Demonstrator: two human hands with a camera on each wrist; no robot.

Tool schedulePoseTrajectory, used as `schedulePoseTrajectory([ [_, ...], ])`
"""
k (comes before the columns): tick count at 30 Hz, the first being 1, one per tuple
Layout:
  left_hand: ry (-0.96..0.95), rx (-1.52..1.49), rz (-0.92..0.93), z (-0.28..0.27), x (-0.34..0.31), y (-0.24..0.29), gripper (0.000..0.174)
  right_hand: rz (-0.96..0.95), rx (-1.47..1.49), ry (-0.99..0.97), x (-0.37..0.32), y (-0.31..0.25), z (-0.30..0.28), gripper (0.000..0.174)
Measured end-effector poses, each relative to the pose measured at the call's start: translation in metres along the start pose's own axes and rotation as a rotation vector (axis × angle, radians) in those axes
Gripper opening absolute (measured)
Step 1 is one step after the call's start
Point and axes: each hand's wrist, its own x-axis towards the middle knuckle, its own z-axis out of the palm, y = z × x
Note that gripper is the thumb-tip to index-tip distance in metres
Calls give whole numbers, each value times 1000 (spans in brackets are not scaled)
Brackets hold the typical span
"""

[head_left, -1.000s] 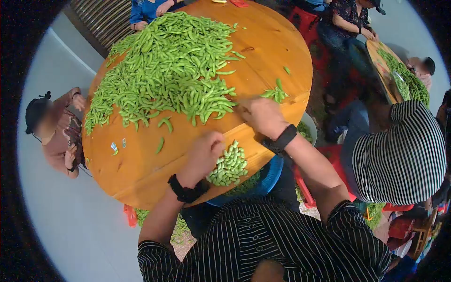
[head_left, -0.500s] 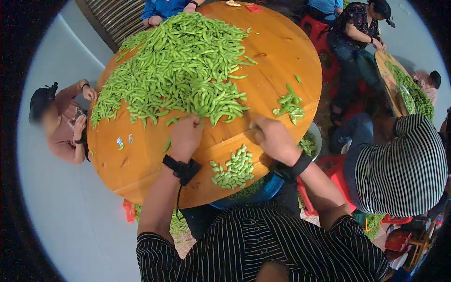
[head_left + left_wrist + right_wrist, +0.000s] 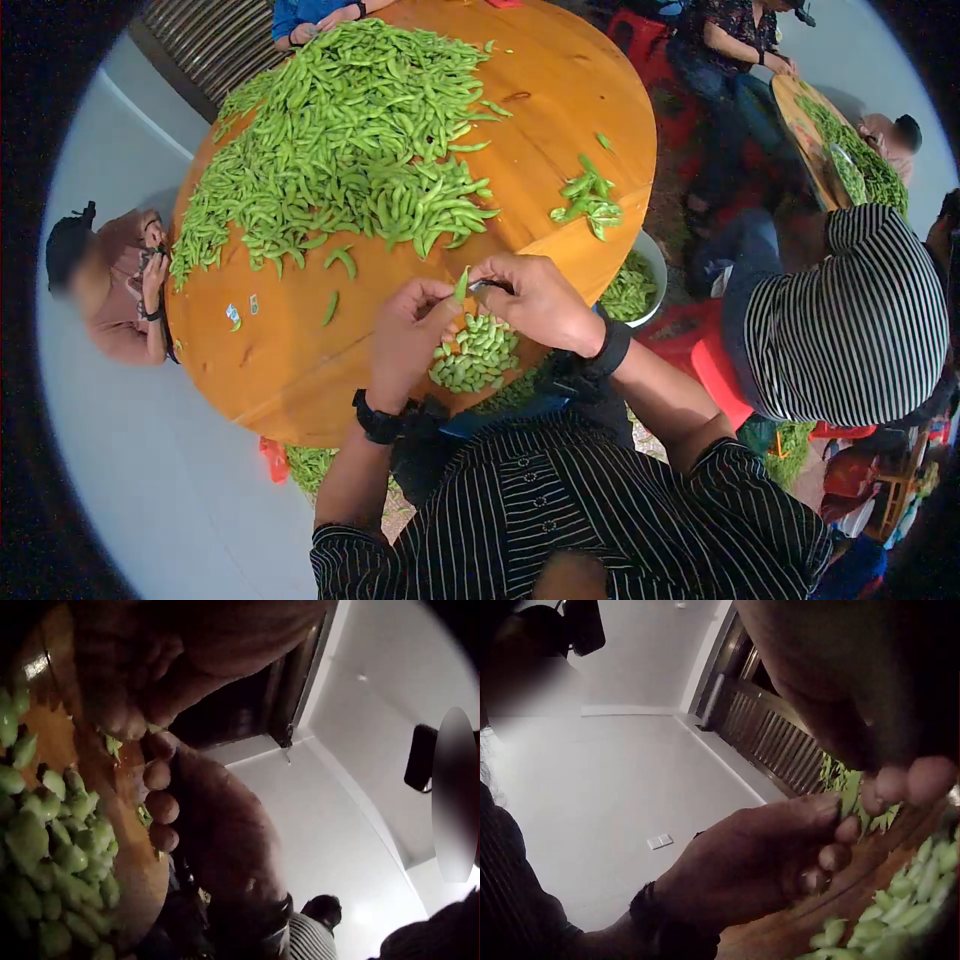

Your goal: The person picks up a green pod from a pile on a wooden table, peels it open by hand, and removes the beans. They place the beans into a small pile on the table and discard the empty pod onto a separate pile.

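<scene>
In the head view my left hand pinches a green bean pod between thumb and finger, its tip pointing up. My right hand meets it from the other side, fingers curled, with its fingertips at the pod. The right wrist view has the pod between the fingertips of both hands. Just below the hands, shelled pale green beans lie in a small heap near the table's edge. Beyond them a large pile of whole pods covers much of the round wooden table.
A few pods lie apart at the table's right. A pale bucket of pods stands beside the table, and a blue basin is under its front edge. Other people sit around, including one in a striped shirt at a red stool.
My left hand reached to the edge of the pod pile and came back with a pod. My right hand drew back from near the small pod group on the right, and both hands met over the shelled beans.
</scene>
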Motion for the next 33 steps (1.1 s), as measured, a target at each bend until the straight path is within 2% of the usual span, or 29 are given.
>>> schedulePoseTrajectory([
  [3,-19,-24,23,7,0,-5,13,66,30,-4,-3,0,-1,19],
  [6,-25,35,50,12,-1,-5,14,21,18,29,-4,7,0,18],
  [8,5,266,226,12,-1,-9,9,14,9,45,-4,9,0,17],
  [9,4,266,226,14,-2,-7,9,6,0,60,-4,9,1,17],
  [11,52,564,475,19,-6,0,9,-10,-57,75,-5,4,1,18],
  [12,46,563,476,21,-7,1,9,-26,-116,92,-6,2,2,19],
  [14,68,790,532,24,-10,0,7,-14,-144,130,-6,5,10,18],
  [17,49,717,578,22,-8,-3,10,-11,-153,146,-5,11,9,21],
  [18,48,717,579,21,-6,-6,10,35,61,70,-5,12,5,20],
  [19,9,532,476,18,-4,-10,10,80,274,-8,-5,13,2,20],
  [20,-28,347,373,16,-3,-11,10,79,274,-9,-4,13,-1,20],
  [21,-27,349,374,13,-2,-10,10,99,357,-82,-4,14,-4,18],
  [23,-154,30,56,8,-1,-3,8,116,440,-154,-3,14,-6,16],
  [25,-196,-41,10,3,1,0,8,221,557,-215,-4,16,-7,13],
  [28,-247,-187,-86,-1,3,0,8,234,691,-238,-4,19,-4,12],
  [33,-332,-438,-131,0,5,-5,15,248,690,-211,-4,17,-5,11],
])
